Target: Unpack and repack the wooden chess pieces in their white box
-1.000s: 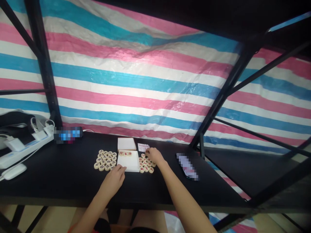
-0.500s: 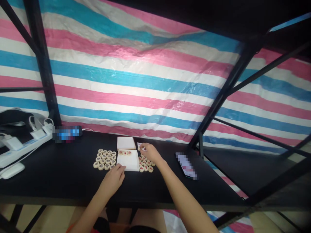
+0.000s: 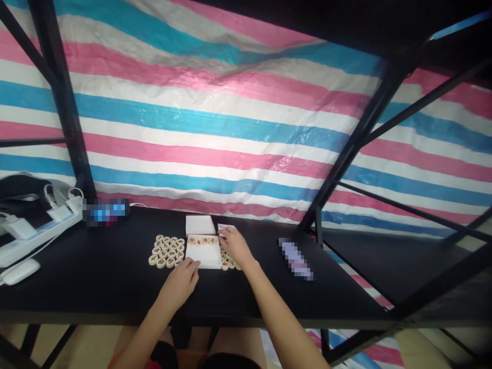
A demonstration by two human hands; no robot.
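On a black table [image 3: 96,287] lies a flat white box [image 3: 205,258] with a short row of round chess pieces [image 3: 198,240] along its far edge. My left hand [image 3: 180,282] is curled against the box's near left corner. My right hand [image 3: 234,247] reaches over the box's right side, its fingertips pinched on a piece at the right end of that row. A pile of loose pieces [image 3: 166,252] lies left of the box. A smaller pile [image 3: 229,264] lies to the right, partly under my right hand.
A second white box part [image 3: 200,224] and a small card [image 3: 226,226] lie behind the box. A blurred flat object [image 3: 295,259] sits at the right. A power strip [image 3: 34,238], a white device [image 3: 19,271] and a blurred item [image 3: 105,212] are at the left. Black frame struts [image 3: 346,154] stand before a striped tarp.
My right hand rose from the right pile and moved left to the box's far right corner. The row in the box looks one piece longer. My left hand stayed at the box's corner.
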